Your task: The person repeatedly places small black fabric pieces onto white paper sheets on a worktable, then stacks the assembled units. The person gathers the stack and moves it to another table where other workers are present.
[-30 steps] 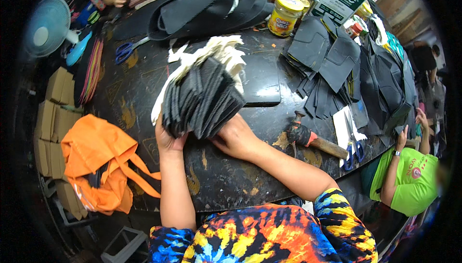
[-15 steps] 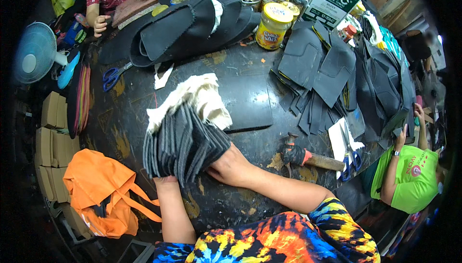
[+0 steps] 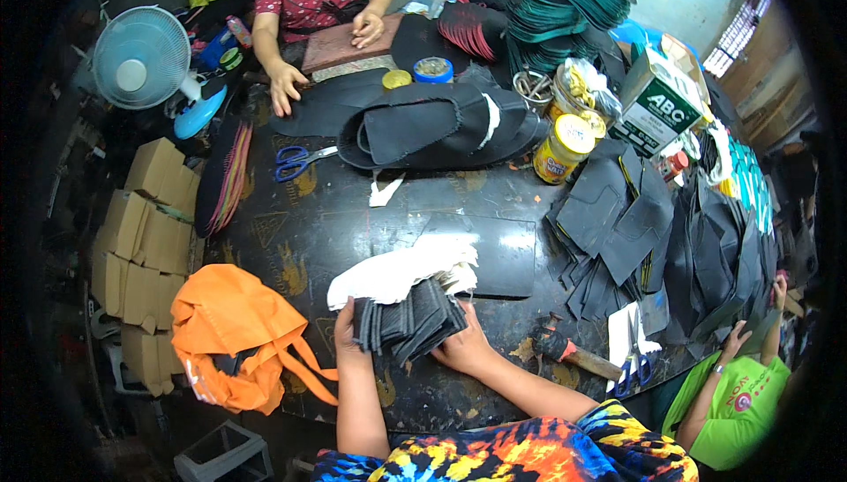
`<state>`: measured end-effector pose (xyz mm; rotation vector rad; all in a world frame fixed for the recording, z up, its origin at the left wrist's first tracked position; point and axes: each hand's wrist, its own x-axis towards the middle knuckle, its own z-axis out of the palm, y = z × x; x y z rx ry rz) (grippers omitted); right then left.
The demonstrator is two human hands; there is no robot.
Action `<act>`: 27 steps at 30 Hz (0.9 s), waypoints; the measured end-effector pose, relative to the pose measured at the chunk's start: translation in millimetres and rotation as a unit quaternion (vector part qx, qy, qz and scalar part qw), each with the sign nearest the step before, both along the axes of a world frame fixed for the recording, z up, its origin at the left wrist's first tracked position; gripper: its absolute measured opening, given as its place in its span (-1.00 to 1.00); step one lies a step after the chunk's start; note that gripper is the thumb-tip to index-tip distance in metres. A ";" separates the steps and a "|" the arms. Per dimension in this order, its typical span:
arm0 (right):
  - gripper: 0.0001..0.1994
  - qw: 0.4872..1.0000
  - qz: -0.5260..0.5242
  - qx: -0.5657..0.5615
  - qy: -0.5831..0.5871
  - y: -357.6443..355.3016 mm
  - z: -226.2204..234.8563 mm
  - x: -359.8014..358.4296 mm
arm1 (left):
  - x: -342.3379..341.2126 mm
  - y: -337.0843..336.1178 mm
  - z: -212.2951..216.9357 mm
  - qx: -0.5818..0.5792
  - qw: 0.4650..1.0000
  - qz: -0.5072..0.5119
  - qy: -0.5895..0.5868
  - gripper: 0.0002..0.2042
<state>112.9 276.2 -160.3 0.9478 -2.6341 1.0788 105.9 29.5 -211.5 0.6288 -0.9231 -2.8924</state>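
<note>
Between my two hands is a thick bundle of dark grey-black fabric pieces (image 3: 408, 321), their edges fanned toward me. My left hand (image 3: 350, 334) presses against the bundle's left side, its thumb side upright along the edge. The right side and underside are gripped by my right hand (image 3: 462, 346), whose fingers are partly hidden below the pieces. Against the far side of the bundle lies a crumpled white cloth (image 3: 401, 269). Just beyond it, a flat black sheet (image 3: 503, 266) rests on the dark table (image 3: 291, 209).
At right lie a hammer (image 3: 565, 350), blue-handled scissors (image 3: 631, 372) and stacked black cut pieces (image 3: 609, 209). Rolled black sheets (image 3: 423, 134), more scissors (image 3: 296, 163) and a yellow-lidded jar (image 3: 565, 149) stand farther back. An orange bag (image 3: 234, 328) is left. Two co-workers sit nearby.
The view has tilted up and shows more of the far side. The bundle is now tipped flatter, and my left hand has come up along its side. The far co-worker's hands have shifted.
</note>
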 end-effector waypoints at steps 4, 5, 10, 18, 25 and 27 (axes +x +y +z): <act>-0.56 0.995 0.009 0.094 -0.015 -4.2 6.6 -5.6 | -1.8 12.5 4.4 0.067 0.996 -0.025 0.061 -0.52; -0.55 0.988 0.029 0.141 -0.060 -5.4 7.8 -4.6 | -2.4 17.4 8.7 0.108 0.994 -0.025 0.014 -0.54; -0.38 0.984 0.050 0.170 -0.029 -6.6 -5.4 -1.2 | 22.3 43.2 57.1 0.198 0.980 -0.028 -0.006 -0.57; -0.38 0.939 -0.001 0.222 0.262 -7.4 -63.8 -26.8 | 86.6 76.7 125.4 0.154 0.976 -0.141 -0.061 -0.45; -0.27 0.985 0.001 0.113 0.133 -14.8 -33.3 -18.2 | 125.7 133.3 140.9 0.216 0.962 -0.148 -0.076 -0.42; -0.23 0.981 -0.009 0.130 0.143 -18.0 -25.7 -17.4 | 130.5 142.5 148.0 0.203 0.976 -0.081 -0.003 -0.40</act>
